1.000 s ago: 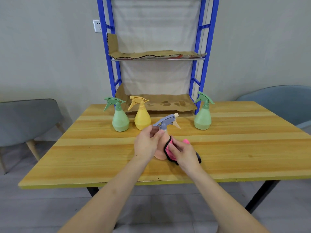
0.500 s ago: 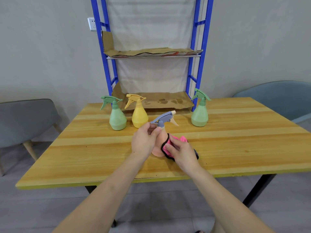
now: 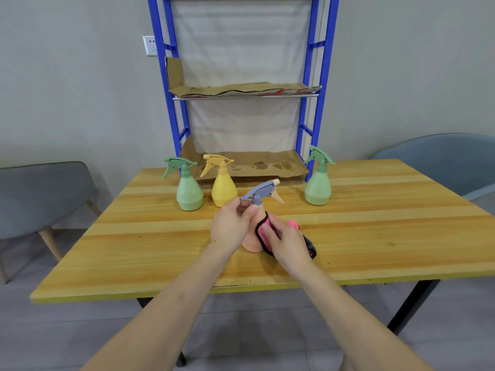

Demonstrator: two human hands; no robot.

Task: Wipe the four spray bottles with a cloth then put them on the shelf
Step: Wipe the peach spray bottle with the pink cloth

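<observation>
The peach bottle (image 3: 251,241) stands on the table (image 3: 107,250), near the front, and its neck is pinched in the grip of the left hand (image 3: 232,226). The pink cloth (image 3: 263,231) is pressed on the bottle's side by the right hand (image 3: 288,241), its fingers closed over it. The bottle should be held steady and turned slowly, so every side gets rubbed.

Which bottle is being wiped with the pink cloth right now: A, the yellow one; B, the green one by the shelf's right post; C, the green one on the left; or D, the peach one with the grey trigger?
D: the left hand steadies the peach bottle by its neck while the right hand presses the pink cloth on it.
</observation>
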